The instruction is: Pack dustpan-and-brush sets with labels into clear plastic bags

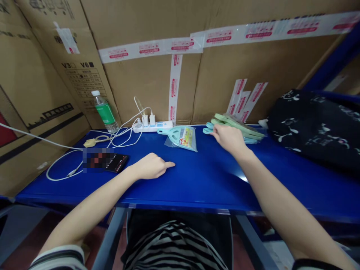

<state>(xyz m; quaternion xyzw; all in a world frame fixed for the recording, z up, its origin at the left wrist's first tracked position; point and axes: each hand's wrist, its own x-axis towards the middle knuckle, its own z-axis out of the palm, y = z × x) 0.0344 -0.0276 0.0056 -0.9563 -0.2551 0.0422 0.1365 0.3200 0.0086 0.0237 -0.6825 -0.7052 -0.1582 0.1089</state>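
Observation:
On the blue table [197, 180], a light-blue mini dustpan [176, 134] in clear plastic with a bright label lies in front of the power strip. My left hand [152, 166] rests nearer the table's front edge, holding nothing. Its index finger is stretched to the right while the other fingers curl under. Farther right, my right hand [229, 138] is closed at the handle end of a stack of light-blue and pale-green dustpans [242, 126]. A light-blue handle [207, 129] sticks out beside its fingertips. The hand hides part of the stack.
A phone [118, 162], white cables [123, 140], a power strip [163, 126] with plugged-in chargers and a water bottle [105, 112] occupy the left side. A black patterned bag [315, 127] sits at right. Taped cardboard [146, 82] walls the back.

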